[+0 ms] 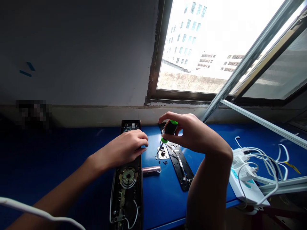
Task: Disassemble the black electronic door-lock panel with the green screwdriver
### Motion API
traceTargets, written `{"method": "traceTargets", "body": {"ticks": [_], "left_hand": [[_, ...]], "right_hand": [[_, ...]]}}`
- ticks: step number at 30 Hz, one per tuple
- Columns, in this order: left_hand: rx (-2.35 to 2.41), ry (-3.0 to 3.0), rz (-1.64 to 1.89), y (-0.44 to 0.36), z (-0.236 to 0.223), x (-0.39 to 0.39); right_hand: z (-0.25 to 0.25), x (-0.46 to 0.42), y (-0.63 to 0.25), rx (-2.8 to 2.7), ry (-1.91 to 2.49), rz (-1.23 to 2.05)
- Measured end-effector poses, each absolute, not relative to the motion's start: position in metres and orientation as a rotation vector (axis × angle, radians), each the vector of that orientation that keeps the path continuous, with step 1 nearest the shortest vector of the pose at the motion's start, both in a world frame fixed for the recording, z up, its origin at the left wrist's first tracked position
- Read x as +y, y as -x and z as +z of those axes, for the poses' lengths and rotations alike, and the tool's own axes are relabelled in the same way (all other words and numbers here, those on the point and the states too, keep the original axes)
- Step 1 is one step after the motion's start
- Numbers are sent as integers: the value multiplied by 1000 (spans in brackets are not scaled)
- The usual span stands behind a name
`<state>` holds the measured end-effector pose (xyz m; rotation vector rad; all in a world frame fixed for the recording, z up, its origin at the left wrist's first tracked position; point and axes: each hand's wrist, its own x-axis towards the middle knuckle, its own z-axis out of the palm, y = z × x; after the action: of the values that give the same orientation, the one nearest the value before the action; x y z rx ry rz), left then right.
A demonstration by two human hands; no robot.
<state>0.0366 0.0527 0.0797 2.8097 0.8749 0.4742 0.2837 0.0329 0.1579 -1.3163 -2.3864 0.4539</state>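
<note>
My right hand (185,131) is closed around a screwdriver (171,130) with a black and green handle. Its shaft slants down left, the tip close to a small heap of screws (157,157) on the blue table. Beside the heap is a small metal plate with a round part (163,153). My left hand (133,144) lies over the upper part of a long black opened device casing (141,191), fingers loosely bent and thumb apart. A circuit board (130,127) shows at the casing's far end, and a round speaker-like part (128,175) lies nearer me.
A pinkish cylinder (151,170) lies right of the casing. Further right is a black perforated panel (179,169) with a white cable on it. A white power strip (249,191) with plugs and a metal frame (263,123) stand at the right. A window is behind.
</note>
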Motion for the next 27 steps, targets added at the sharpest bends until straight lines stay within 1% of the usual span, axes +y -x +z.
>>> {"method": "traceTargets", "body": {"ticks": [2, 4, 15, 22, 27], "left_hand": [[885, -2757, 594, -20, 77, 49], [925, -2718, 643, -8, 76, 47], [1047, -2642, 413, 19, 87, 48], [1020, -2705, 437, 17, 86, 45], [830, -2829, 452, 4, 79, 38]], "right_hand": [[154, 39, -275, -2432, 1356, 406], [149, 46, -265, -2472, 1421, 332], [126, 67, -233, -2538, 1526, 259], [121, 59, -228, -2515, 1496, 283], [111, 45, -234, -2394, 1493, 283]]}}
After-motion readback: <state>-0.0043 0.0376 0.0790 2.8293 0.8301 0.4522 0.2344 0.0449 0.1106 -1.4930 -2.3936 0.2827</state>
